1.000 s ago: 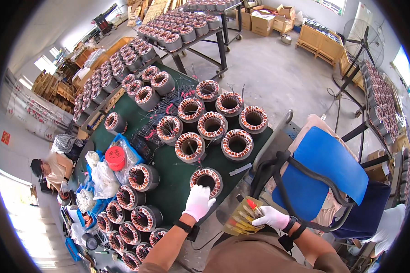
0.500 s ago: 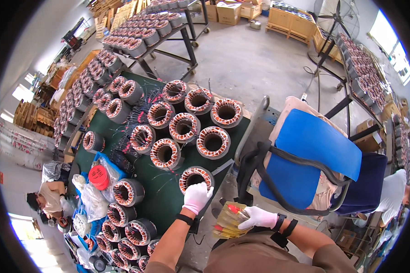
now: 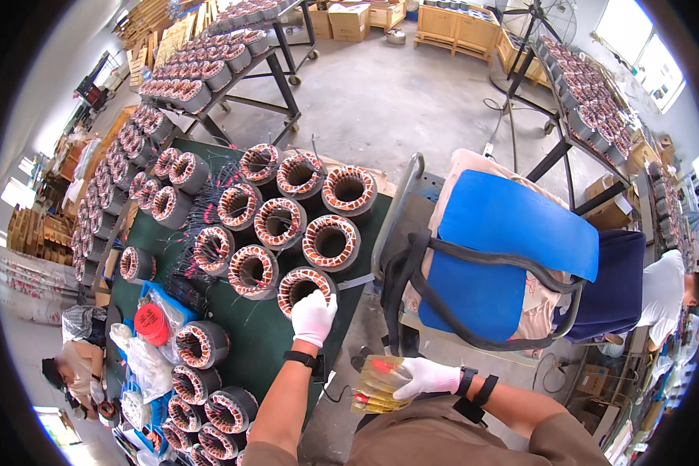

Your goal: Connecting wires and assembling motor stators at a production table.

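My left hand (image 3: 314, 319), in a white glove, has its fingers closed over the near rim of a wound motor stator (image 3: 288, 288). This stator stands upright at the near end of a group of stators on the green table, its orange coil ends bound with white lacing. My right hand (image 3: 429, 377), also gloved in white, grips a bundle of yellowish, see-through strips (image 3: 380, 382) in front of my body. Something red shows at the bundle's upper end. Closest to the held stator is another stator (image 3: 332, 242), just beyond it.
The green table (image 3: 269, 335) carries several more stators, loose dark leads, a red round container (image 3: 152, 324) and white plastic bags (image 3: 137, 349). Right of it stands a cart with a blue pad (image 3: 512, 225) and black tubing. Stator-laden racks (image 3: 202, 70) stand beyond; two people sit at the sides.
The whole view has shifted, so the surroundings sit farther left. My left hand has moved the stator slightly away from me, closer to the group. My right hand still holds the strips.
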### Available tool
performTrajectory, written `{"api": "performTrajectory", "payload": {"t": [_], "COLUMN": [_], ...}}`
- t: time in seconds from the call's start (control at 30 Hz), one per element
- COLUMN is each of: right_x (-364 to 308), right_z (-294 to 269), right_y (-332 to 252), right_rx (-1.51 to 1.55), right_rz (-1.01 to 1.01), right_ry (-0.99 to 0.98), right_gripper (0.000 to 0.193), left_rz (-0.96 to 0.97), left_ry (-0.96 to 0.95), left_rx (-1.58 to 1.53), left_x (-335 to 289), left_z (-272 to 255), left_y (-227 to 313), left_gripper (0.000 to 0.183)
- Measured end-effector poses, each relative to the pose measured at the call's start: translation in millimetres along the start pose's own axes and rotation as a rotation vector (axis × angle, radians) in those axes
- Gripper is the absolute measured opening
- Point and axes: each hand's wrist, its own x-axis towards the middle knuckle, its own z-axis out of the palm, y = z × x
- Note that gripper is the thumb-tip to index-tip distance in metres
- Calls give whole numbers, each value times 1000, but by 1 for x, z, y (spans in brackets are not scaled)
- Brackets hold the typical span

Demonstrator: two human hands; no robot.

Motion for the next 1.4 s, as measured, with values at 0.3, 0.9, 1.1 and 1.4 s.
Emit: {"api": "performTrajectory", "payload": {"t": [0.3,0.9,1.1,1.4], "right_x": [24,29,26,22], "right_z": [-4,11,13,15], "right_y": [11,37,35,41], "right_rx": [-424,-1,-170,-93], "right_rz": [-186,-297,-321,-309], "right_ry": [94,134,196,211], "right_gripper": [64,31,34,32], "left_rz": [352,54,111,21], "left_ry": [-50,-329,-290,-296], "left_rx": [246,-47,-41,-94], "left_x": [10,17,18,19], "left_z": [-5,-72,-74,-73], "left_y": [-3,27,20,19], "left_gripper": [15,43,40,46]}}
